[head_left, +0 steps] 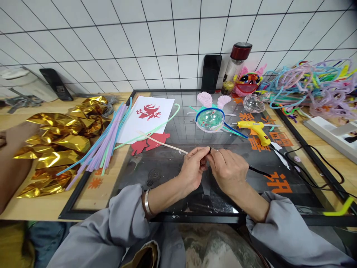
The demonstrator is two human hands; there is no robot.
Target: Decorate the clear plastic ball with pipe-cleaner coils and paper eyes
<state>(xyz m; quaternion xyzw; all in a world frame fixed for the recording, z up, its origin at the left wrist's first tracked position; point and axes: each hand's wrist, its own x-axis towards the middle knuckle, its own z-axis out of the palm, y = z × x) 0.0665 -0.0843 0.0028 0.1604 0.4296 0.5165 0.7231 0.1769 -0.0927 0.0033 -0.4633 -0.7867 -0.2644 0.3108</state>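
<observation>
My left hand point(192, 169) pinches a cream pipe cleaner point(174, 147), whose long end sticks out toward the upper left. My right hand point(227, 165) is closed on a black pipe cleaner point(259, 171) that trails out to the right. Both sets of fingertips meet over the glass-topped board point(173, 178), where a small black loop shows between them. Just beyond lies a clear plastic dome point(210, 120) rimmed with blue pipe cleaner, with two pink coiled ears point(205, 99) behind it. A yellow glue gun point(255, 130) rests to the right of the dome.
Lilac, blue and green pipe cleaners point(107, 136), gold foil point(65, 139), white paper point(147, 115) and red cut-outs point(150, 143) lie left. Another person's arm point(16, 160) is at far left. A bottle point(235, 67), tangled pipe cleaners point(315, 87), power strip point(334, 136) and cord point(306, 182) are right.
</observation>
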